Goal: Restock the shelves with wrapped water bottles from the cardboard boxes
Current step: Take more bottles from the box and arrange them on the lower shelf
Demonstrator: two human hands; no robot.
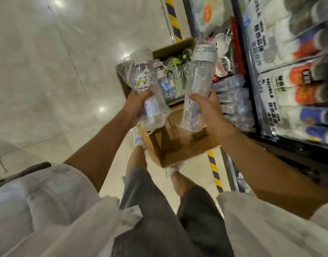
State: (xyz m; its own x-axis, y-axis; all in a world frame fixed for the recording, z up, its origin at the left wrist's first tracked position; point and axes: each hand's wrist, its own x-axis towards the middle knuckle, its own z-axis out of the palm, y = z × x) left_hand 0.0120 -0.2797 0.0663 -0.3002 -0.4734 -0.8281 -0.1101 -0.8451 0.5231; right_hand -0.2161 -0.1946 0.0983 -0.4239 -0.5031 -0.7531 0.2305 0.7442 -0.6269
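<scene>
My left hand (135,104) grips a plastic-wrapped bottle with a rabbit picture (143,80), held up over the floor. In my right hand (209,108) I hold a taller wrapped clear bottle with a grey lid (198,78). Both bottles hang above two cardboard boxes on the floor. The far cardboard box (170,49) holds several more wrapped bottles. The near cardboard box (178,147) sits open by my feet, and I see nothing inside it. The shelves (241,43) stand at the right, with wrapped bottles (233,101) lying on a low level.
The shelving unit at the right carries packs of printed goods (289,80). Yellow-and-black striped tape (215,171) marks the shelf base and a far post. Pale glossy floor tiles (57,71) spread to the left. My legs and shoes stand just behind the near box.
</scene>
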